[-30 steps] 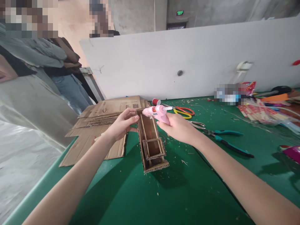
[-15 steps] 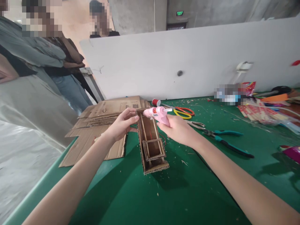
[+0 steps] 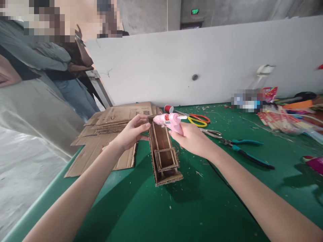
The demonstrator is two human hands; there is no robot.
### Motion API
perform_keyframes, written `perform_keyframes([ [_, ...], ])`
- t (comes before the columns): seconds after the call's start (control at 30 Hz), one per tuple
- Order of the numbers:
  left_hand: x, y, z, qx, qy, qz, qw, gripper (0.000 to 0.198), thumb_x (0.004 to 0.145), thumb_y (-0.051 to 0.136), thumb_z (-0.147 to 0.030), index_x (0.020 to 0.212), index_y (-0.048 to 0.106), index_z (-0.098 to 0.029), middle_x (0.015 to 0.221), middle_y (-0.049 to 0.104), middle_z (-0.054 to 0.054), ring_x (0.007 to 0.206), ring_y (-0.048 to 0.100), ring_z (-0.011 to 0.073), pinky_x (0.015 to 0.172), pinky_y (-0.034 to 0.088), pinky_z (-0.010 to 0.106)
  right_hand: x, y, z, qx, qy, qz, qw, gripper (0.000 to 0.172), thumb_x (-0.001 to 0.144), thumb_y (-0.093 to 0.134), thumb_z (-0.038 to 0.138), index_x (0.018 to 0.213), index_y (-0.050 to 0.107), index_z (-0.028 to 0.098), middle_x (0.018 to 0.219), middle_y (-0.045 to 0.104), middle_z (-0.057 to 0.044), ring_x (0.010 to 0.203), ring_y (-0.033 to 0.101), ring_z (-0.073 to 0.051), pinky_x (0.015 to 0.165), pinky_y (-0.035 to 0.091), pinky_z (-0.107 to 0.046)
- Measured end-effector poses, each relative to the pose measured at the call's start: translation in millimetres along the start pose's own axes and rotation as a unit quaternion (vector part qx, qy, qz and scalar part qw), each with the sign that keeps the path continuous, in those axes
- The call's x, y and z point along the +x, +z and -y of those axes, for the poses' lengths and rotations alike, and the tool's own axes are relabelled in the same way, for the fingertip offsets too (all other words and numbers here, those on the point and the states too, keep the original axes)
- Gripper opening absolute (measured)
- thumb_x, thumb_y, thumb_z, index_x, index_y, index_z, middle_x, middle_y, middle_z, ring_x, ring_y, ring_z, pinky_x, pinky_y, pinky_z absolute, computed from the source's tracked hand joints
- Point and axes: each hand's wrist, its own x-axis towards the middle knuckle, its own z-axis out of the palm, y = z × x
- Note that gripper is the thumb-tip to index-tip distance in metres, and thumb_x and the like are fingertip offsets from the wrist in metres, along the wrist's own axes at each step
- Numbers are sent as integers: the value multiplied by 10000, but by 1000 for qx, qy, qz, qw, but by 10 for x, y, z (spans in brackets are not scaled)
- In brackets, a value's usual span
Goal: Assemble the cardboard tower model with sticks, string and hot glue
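Observation:
My right hand point(image 3: 189, 138) grips a pink hot glue gun point(image 3: 174, 121) by its handle, with a clear glue stick poking out of the back. The gun's nozzle points left into the far end of a cardboard box model point(image 3: 152, 148). Inside that long open model are thin wooden strips and a smaller cardboard frame point(image 3: 167, 159) near its close end. My left hand point(image 3: 135, 131) holds the model by its far left wall, thumb near the top edge and fingers behind. A thin red wire point(image 3: 178, 148) shows beside the model.
Cardboard sheets point(image 3: 101, 144) are stacked at the left. Behind the model lie a red thread spool point(image 3: 168, 108) and orange-and-yellow-handled scissors point(image 3: 199, 120). Teal-handled pliers point(image 3: 248, 153) rest at the right, near packaged sticks point(image 3: 275, 121). People point(image 3: 63, 64) stand beyond the green table's left side.
The glue gun's tip has shifted slightly left at the model's far end. My left hand keeps its hold. In the background, a person's hand has risen.

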Motion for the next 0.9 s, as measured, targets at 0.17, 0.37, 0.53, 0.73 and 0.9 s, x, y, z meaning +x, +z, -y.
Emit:
perform_keyframes([
  [0.17,-4,15,-12,-3,1,6,1000,404,705,843,-360,996,592,-234,1007,578,0,783,595,113,532,573,187,-31,-22,-11,8,20,-2,1000,238,936,455,384,881,593,198,620,566,4,517,455,-117,515,337,-297],
  [0.37,-9,16,-14,-1,-2,4,1000,406,710,839,-361,1006,593,-235,1031,586,7,815,602,125,551,588,203,-38,-10,-34,-2,14,-6,1000,203,934,460,346,915,599,199,608,549,21,518,458,-114,517,350,-296],
  [0.53,-6,13,-11,-7,0,-3,1000,422,685,855,-356,1000,601,-236,1022,576,1,809,591,117,555,583,196,-33,22,-51,0,9,-11,1000,210,937,452,356,889,583,199,611,540,22,535,477,-120,534,359,-304],
  [0.73,-7,30,-13,-13,-3,-17,1000,431,668,862,-347,995,605,-234,1009,579,-3,798,586,112,566,578,198,-21,53,-58,-6,11,-18,1000,217,931,448,367,819,531,201,625,535,12,555,471,-125,564,349,-314],
  [0.9,-11,25,-14,-14,0,-14,1000,397,692,845,-324,994,604,-236,992,586,-3,779,593,113,568,576,209,-41,45,-30,16,19,-20,999,212,928,452,369,815,524,206,629,543,9,549,465,-126,564,349,-316],
])
